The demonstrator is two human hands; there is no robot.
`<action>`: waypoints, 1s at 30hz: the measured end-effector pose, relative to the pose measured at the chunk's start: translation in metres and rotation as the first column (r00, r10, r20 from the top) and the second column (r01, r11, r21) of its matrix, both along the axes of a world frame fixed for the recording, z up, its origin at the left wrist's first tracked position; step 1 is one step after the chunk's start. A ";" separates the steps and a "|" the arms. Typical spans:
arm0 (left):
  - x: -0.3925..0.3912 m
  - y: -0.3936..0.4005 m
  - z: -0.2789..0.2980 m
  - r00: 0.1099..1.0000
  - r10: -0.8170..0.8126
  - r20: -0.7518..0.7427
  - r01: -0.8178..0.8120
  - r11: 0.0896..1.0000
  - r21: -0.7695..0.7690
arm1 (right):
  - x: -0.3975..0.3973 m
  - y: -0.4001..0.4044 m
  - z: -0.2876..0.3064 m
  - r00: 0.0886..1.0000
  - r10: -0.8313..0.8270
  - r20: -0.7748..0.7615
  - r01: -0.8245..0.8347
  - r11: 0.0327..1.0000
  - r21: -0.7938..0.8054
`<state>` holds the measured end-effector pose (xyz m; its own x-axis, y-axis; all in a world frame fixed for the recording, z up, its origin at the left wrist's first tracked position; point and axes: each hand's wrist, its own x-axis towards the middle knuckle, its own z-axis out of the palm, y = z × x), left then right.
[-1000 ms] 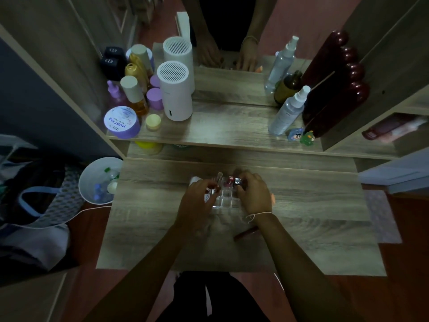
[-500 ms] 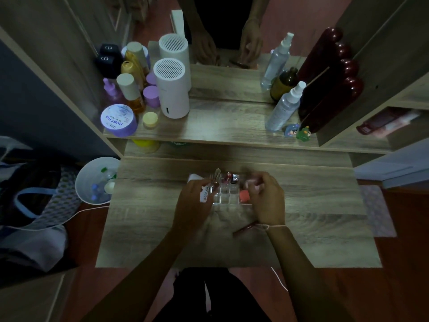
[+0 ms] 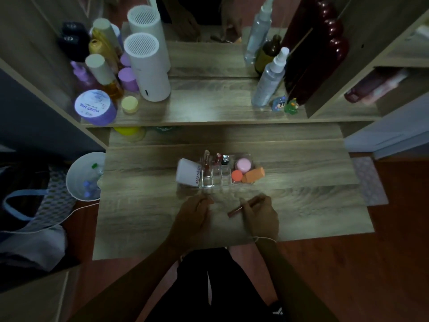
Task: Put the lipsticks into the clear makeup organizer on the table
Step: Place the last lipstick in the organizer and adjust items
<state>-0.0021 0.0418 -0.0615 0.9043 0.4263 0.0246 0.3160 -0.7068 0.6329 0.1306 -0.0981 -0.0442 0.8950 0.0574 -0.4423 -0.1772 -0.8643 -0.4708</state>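
The clear makeup organizer stands mid-table, with several lipsticks upright in its back slots and empty front slots. A white tube leans in its left end; a pink jar, an orange cap and an orange sponge fill its right end. Nearer me, my right hand is closed on a slim reddish lipstick that lies slanted just over the table. My left hand rests on the table with fingers curled; I cannot tell whether it holds anything.
A raised shelf behind carries a white cylinder, bottles and jars at left, spray bottles and a dark red mirror frame at right. A white bin sits left of the wooden table.
Both hands have pulled back from the organizer toward me. My right hand has picked up the slim reddish lipstick that lay on the table.
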 end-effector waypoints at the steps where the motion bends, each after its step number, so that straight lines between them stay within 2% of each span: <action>1: 0.001 0.002 0.002 0.999 -0.034 -0.013 0.034 0.999 0.008 | -0.001 0.003 -0.001 1.000 0.018 -0.001 -0.018 1.000 -0.002; 3: 0.004 0.004 0.011 0.999 -0.038 -0.027 0.037 0.999 -0.033 | -0.003 0.004 -0.002 0.998 0.061 0.011 -0.061 0.998 0.009; 7: 0.001 0.008 0.015 0.995 -0.099 0.005 0.098 0.994 0.052 | -0.006 0.005 -0.005 0.988 0.156 0.008 -0.156 0.985 0.079; 12: 0.000 0.012 0.010 0.998 -0.061 0.024 0.057 0.989 0.138 | -0.010 0.008 -0.005 0.961 0.275 0.038 -0.277 0.952 0.133; 15: 0.003 0.016 0.004 0.995 -0.103 -0.007 0.102 0.966 0.237 | -0.007 0.012 -0.002 0.959 0.272 0.083 -0.283 0.942 0.182; 20: 0.015 0.020 0.004 0.975 -0.143 -0.168 0.197 0.908 0.370 | 0.000 0.024 0.006 0.942 0.290 0.167 -0.320 0.925 0.204; 23: 0.012 0.016 0.001 0.968 -0.105 -0.230 0.187 0.909 0.374 | 0.006 0.032 0.017 0.936 0.263 0.234 -0.321 0.910 0.260; 27: 0.008 0.012 -0.007 0.965 -0.093 -0.247 0.180 0.916 0.359 | 0.013 0.044 0.036 0.939 0.163 0.304 -0.287 0.857 0.428; 30: 0.004 0.011 -0.010 0.963 -0.099 -0.251 0.182 0.925 0.333 | 0.016 0.053 0.044 0.909 0.158 0.385 -0.337 0.821 0.461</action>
